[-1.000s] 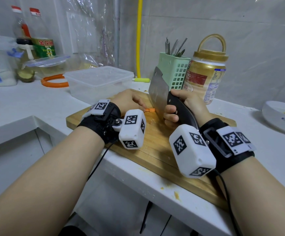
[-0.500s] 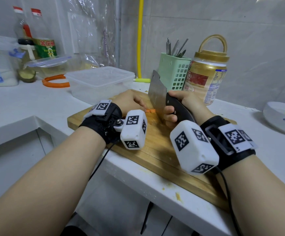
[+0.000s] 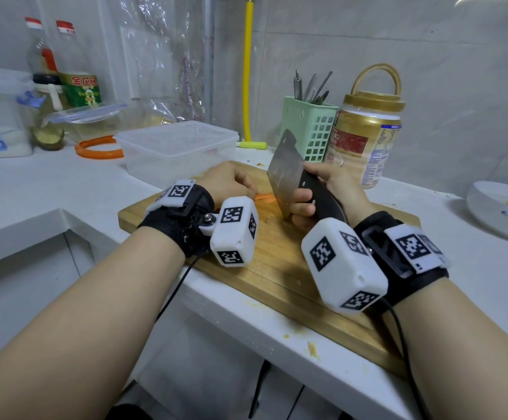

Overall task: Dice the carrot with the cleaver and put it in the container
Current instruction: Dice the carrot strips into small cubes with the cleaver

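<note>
A wooden cutting board (image 3: 280, 277) lies on the white counter. My left hand (image 3: 227, 183) rests curled on the board, holding down an orange carrot (image 3: 265, 196), of which only a short end shows past the fingers. My right hand (image 3: 322, 192) grips the black handle of a steel cleaver (image 3: 284, 174). The blade stands upright with its edge on the carrot, just right of my left fingers. A clear plastic container (image 3: 177, 151) stands behind the board at the left, lid off.
A green utensil basket (image 3: 309, 128) and a gold-lidded jar (image 3: 365, 137) stand behind the board. A white dish (image 3: 501, 210) sits at the right. Bottles, a lidded box and an orange ring (image 3: 98, 148) crowd the back left. Carrot scraps lie near the counter's front edge.
The cleaver blade has dipped slightly lower onto the carrot and shifted a little. Both hands stay in nearly the same place.
</note>
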